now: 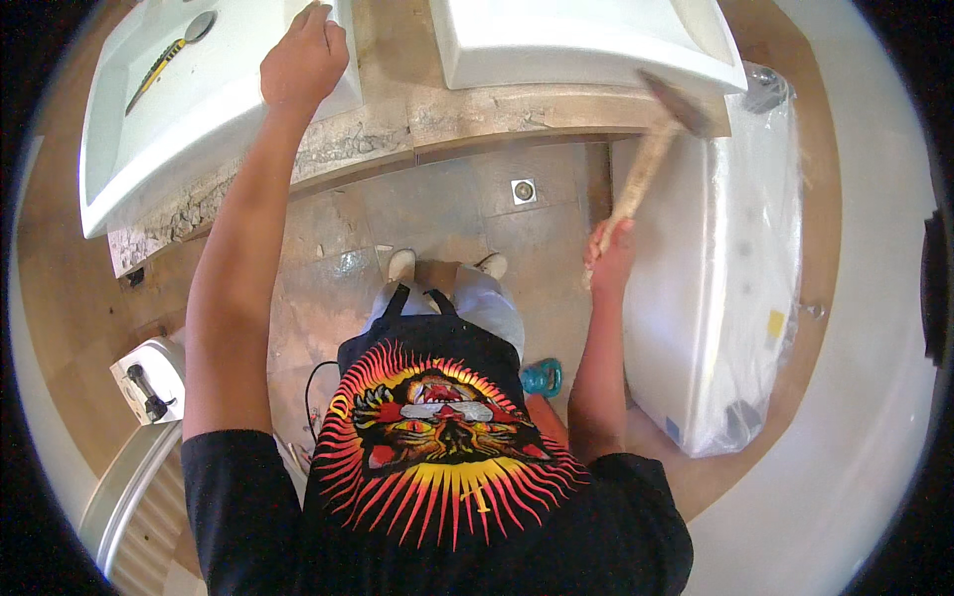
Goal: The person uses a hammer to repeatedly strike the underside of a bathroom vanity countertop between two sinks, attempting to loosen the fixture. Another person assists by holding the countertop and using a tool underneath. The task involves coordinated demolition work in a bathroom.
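Note:
My left hand (303, 58) rests on the right rim of a white rectangular basin (189, 109) at the upper left, fingers curled over its edge. My right hand (609, 253) grips the wooden handle of a hammer (646, 164). The hammer's dark head (678, 101) is raised and blurred, close to the front edge of the rough stone counter (477, 119) below a second white basin (586, 40).
A yellow and black utility knife (159, 70) lies in the left basin. A white bathtub wrapped in plastic (720, 288) stands at the right. A floor drain (524, 191) and a teal tool (542, 377) are on the tiled floor. A white fixture (149, 382) sits lower left.

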`<state>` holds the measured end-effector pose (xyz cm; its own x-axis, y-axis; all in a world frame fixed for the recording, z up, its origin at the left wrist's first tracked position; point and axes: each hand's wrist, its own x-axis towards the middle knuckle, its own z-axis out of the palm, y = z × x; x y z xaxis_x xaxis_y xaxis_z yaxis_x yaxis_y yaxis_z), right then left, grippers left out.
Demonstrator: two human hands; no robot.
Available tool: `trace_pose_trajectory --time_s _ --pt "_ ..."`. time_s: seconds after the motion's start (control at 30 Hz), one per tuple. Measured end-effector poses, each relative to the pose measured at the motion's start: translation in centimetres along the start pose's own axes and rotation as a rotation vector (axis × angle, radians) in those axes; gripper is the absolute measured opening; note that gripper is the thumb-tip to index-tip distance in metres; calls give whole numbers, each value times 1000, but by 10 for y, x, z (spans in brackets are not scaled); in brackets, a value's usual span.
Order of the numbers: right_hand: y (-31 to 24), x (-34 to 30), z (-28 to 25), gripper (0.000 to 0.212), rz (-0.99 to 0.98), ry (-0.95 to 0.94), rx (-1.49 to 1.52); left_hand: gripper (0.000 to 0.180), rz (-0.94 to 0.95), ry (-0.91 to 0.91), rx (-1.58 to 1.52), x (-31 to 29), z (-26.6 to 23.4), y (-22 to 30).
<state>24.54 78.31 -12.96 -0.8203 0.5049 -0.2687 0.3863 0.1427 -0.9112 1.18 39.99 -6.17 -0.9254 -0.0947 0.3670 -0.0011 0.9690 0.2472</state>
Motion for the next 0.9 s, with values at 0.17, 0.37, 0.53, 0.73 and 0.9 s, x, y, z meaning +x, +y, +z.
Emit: trace_pose_trajectory --time_s 0.17,0.37,0.53,0.73,0.9 --pt "49 8 24 57 90 -27 -69 39 22 2 -26 6 1 5" --pt "0 28 0 60 223 -81 -116 39 21 30 -15 -3 5 -5" --pt "77 48 -7 54 -232 90 -26 39 11 -31 -23 6 2 6" --pt "25 39 5 56 174 -178 -243 38 28 52 34 0 3 -1" --pt "-9 23 -13 57 -57 -198 369 38 50 71 -5 2 5 -4"
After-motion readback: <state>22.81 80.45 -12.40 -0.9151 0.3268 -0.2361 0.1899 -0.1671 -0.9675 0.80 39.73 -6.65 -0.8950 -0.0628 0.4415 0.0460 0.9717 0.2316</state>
